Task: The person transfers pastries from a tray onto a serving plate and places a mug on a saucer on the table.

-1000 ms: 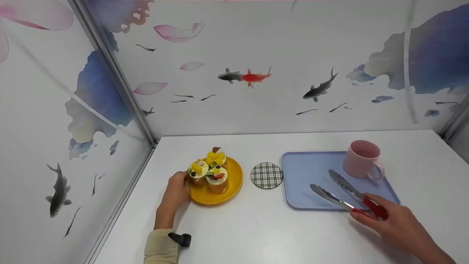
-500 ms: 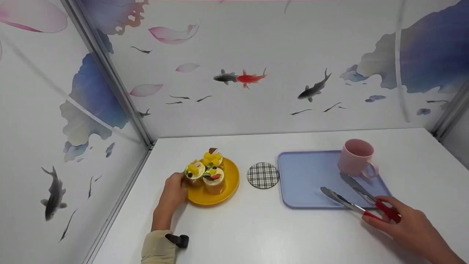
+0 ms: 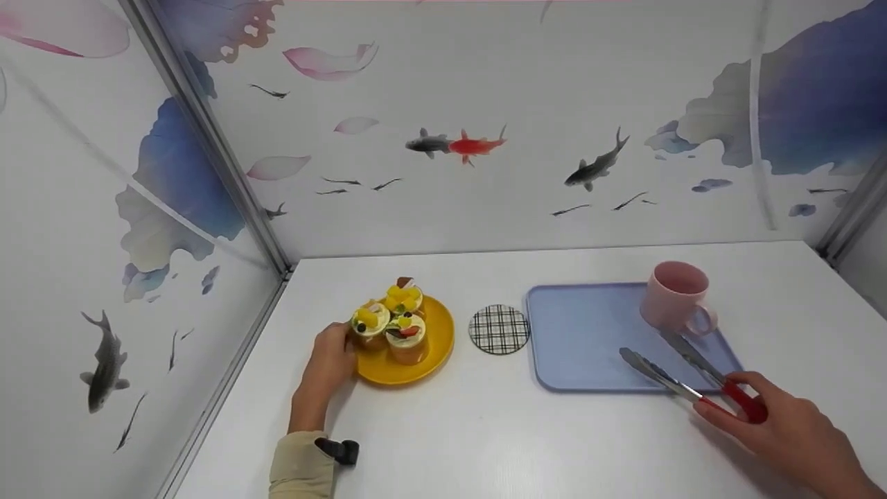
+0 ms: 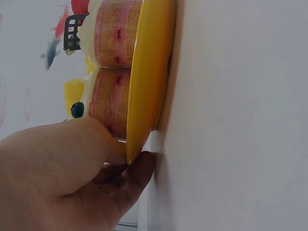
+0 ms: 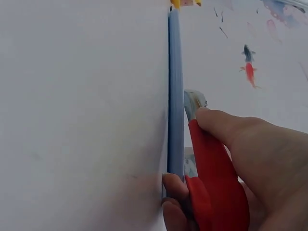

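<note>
My left hand [image 3: 328, 362] pinches the left rim of a yellow plate [image 3: 439, 334]; the left wrist view has the thumb above the rim and fingers below it. Three small cake cups [image 3: 407, 345] topped with cream and fruit stand on the plate, one with a blueberry [image 4: 77, 109] on top. In my right hand [image 3: 797, 424] are metal tongs [image 3: 662, 376] with red handles [image 5: 214, 168]. Their arms are spread, with nothing between the tips. The tips hang over the right part of a blue tray [image 3: 578, 339], one of them close to a pink mug [image 3: 671, 305].
Between plate and tray lies a round checked coaster [image 3: 499, 330], right at the tray's left edge. The pink mug stands at the tray's back right, handle toward the front right. Behind the white table [image 3: 485, 443] rises a wall [image 3: 443, 215] printed with fish and petals.
My right hand has shifted to the right with the tongs, whose tips moved across the tray toward its right side. The left hand, plate and cake cups stay in place.
</note>
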Motion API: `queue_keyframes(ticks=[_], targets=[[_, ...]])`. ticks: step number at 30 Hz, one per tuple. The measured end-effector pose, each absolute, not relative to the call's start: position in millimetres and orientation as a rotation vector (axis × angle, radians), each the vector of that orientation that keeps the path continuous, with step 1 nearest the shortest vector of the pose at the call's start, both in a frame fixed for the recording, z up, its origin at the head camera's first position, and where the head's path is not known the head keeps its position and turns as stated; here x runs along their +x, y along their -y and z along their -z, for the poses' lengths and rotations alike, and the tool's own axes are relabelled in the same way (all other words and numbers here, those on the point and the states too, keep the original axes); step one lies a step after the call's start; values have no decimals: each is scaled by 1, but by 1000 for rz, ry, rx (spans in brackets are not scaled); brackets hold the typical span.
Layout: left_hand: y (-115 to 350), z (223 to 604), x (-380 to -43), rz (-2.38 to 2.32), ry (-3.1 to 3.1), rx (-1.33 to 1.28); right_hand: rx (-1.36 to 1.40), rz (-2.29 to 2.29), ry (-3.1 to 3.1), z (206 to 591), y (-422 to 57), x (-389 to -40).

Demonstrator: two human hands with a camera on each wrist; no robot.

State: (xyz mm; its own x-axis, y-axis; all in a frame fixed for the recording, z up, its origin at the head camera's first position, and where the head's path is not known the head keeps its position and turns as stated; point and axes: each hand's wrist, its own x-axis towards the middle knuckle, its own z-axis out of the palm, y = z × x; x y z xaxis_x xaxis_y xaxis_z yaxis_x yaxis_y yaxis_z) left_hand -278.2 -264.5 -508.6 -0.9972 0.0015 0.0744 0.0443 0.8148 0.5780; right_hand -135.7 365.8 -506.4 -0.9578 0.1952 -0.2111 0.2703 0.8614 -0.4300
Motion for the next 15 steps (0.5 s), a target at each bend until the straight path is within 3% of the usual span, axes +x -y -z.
queue_keyframes(ticks=[15], targets=[[263,488,-277,945,2748,41,359,549,-2826,499,-355,-130]])
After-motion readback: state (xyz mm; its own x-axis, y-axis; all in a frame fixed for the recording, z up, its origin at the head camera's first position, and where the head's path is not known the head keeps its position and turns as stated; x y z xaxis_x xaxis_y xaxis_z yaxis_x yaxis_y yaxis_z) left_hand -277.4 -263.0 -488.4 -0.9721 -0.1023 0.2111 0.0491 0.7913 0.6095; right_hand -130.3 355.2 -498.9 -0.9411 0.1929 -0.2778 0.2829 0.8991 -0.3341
